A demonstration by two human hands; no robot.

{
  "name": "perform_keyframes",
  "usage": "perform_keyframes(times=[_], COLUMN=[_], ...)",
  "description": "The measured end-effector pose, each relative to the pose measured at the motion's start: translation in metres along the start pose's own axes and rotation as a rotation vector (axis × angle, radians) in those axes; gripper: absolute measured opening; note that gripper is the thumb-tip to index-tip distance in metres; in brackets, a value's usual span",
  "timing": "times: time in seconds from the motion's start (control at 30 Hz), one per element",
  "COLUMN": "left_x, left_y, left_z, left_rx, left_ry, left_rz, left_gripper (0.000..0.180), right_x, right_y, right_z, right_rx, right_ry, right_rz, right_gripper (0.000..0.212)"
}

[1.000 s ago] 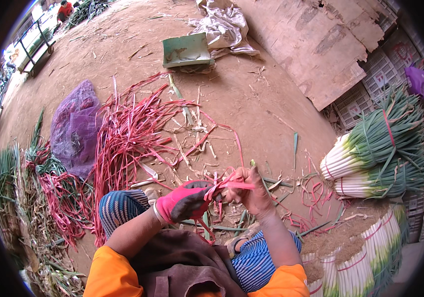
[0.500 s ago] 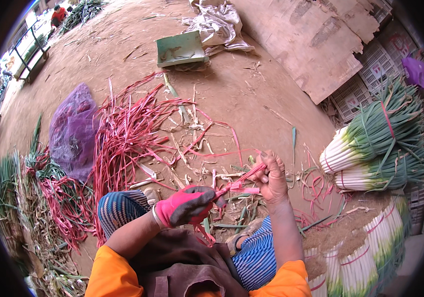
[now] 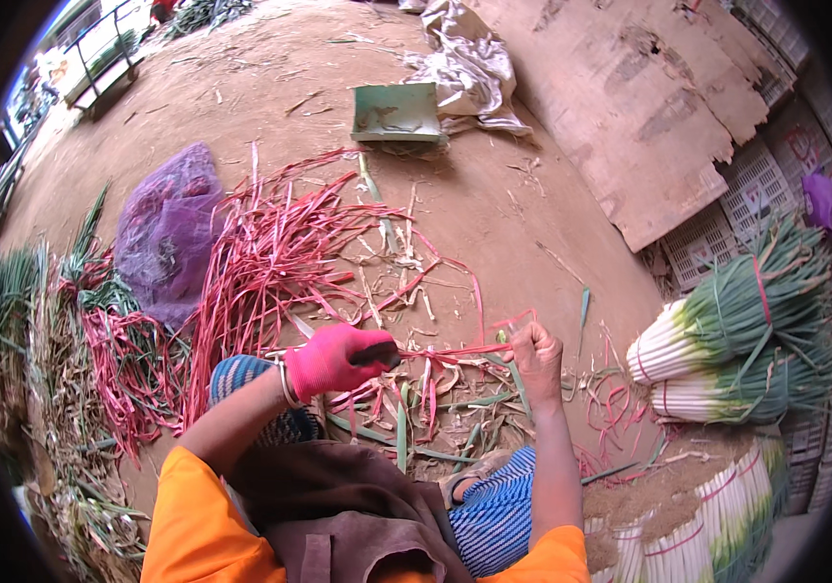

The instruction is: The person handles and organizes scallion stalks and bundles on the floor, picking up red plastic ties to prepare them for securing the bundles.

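Observation:
A pink-red plastic strap (image 3: 455, 351) is stretched between my two hands, over the littered ground in front of my knees. My left hand (image 3: 343, 361), in a pink glove with dark palm, is closed around one end. My bare right hand (image 3: 535, 361) pinches the other end, and a short loop of strap sticks up beside its fingers. Several loose strap ends hang beneath the left glove. Just beyond the left hand spreads a big tangled heap of the same pink-red straps (image 3: 265, 253). Green leaf scraps (image 3: 402, 428) lie under the stretched strap.
A purple mesh bag (image 3: 168, 238) leans by the heap. Tied spring onion bundles (image 3: 736, 330) are stacked at right, with more bundles (image 3: 678, 549) below. Ahead lie a green tray-like piece (image 3: 396, 112), a white sack (image 3: 474, 73) and a wooden board (image 3: 629, 117). Onion waste (image 3: 56, 389) piles at left.
My hands have moved apart, drawing the strap out straight between them. The left glove has shifted left and up and turned back-side up. The whole view has swung slightly.

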State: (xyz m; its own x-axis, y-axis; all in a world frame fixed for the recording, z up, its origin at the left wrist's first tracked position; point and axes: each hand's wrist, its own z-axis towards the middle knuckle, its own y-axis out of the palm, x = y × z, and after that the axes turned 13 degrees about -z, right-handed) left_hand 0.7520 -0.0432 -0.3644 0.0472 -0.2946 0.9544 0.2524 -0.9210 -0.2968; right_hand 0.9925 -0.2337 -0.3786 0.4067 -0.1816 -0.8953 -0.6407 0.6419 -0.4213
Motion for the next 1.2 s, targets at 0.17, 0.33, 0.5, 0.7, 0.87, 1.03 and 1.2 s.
perform_keyframes(times=[0.17, 0.33, 0.5, 0.7, 0.87, 1.03, 1.2], left_x=[0.002, -0.009, 0.026, 0.029, 0.004, 0.067, 0.062], left_y=[-0.009, 0.005, -0.007, -0.012, -0.055, -0.035, -0.014], left_z=[-0.008, -0.019, -0.045, -0.057, -0.052, 0.009, 0.019], left_rx=[0.026, 0.108, -0.046, 0.029, 0.177, 0.277, -0.099], left_ry=[-0.027, -0.014, -0.127, 0.019, 0.044, 0.472, 0.376], left_rz=[0.123, -0.088, -0.02, 0.13, 0.287, 0.411, 0.066], left_gripper=[0.02, 0.016, 0.01, 0.009, 0.047, 0.075, 0.045], right_x=[0.002, 0.012, 0.039, 0.032, 0.005, -0.062, -0.112], right_y=[0.007, -0.021, -0.01, -0.017, -0.059, 0.013, 0.033], right_z=[0.005, 0.016, 0.008, 0.006, 0.015, -0.006, -0.011], right_rx=[0.075, 0.29, 0.191, 0.231, 0.201, -0.261, -0.623], right_ry=[-0.001, -0.184, -0.366, -0.366, -0.617, -0.544, -0.408], right_rz=[-0.026, -0.427, -0.84, -0.932, -1.155, -0.784, -0.236], right_gripper=[0.03, 0.026, 0.023, 0.018, 0.004, 0.02, 0.022])
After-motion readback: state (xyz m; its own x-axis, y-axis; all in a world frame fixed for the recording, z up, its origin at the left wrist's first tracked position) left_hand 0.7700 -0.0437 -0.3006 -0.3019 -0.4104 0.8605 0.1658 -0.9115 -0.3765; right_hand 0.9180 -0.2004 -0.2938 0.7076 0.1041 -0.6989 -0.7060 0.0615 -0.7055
